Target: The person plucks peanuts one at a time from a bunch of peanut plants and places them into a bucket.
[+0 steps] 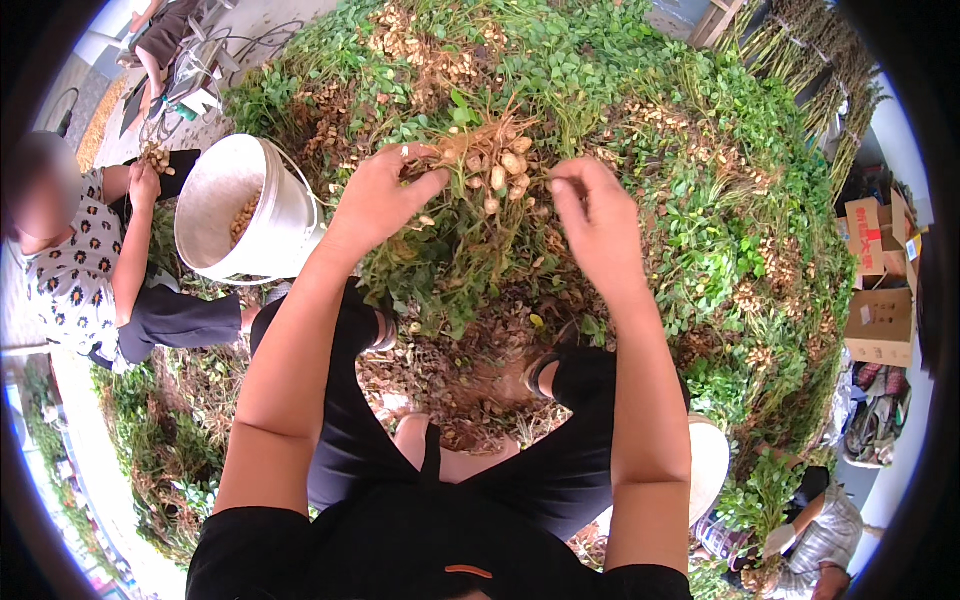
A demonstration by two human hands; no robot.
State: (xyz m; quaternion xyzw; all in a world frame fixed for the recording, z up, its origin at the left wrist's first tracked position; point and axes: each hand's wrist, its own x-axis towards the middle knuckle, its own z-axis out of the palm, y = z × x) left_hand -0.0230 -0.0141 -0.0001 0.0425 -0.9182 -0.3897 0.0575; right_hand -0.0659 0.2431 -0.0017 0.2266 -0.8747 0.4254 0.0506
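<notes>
My left hand [390,200] is closed around the stems of a pulled-up peanut plant [455,250], at its upper left. Pale pods [505,176] cluster on its tan roots in the middle, and its green leafy stems hang down between my forearms. My right hand [595,215] is at the right of the pods, fingers curled in toward the thumb at thin root strands; what they hold, if anything, is too small to make out. A white bucket [210,230] with some pods in it stands left of my left forearm.
Heaped peanut plants [740,190] surround me. A co-worker [90,260] at left holds pods; another person [820,540] works at lower right, and another [155,55] sits at upper left. Cardboard boxes [878,320] stand along the right. A white bucket [708,465] is beside my right thigh.
</notes>
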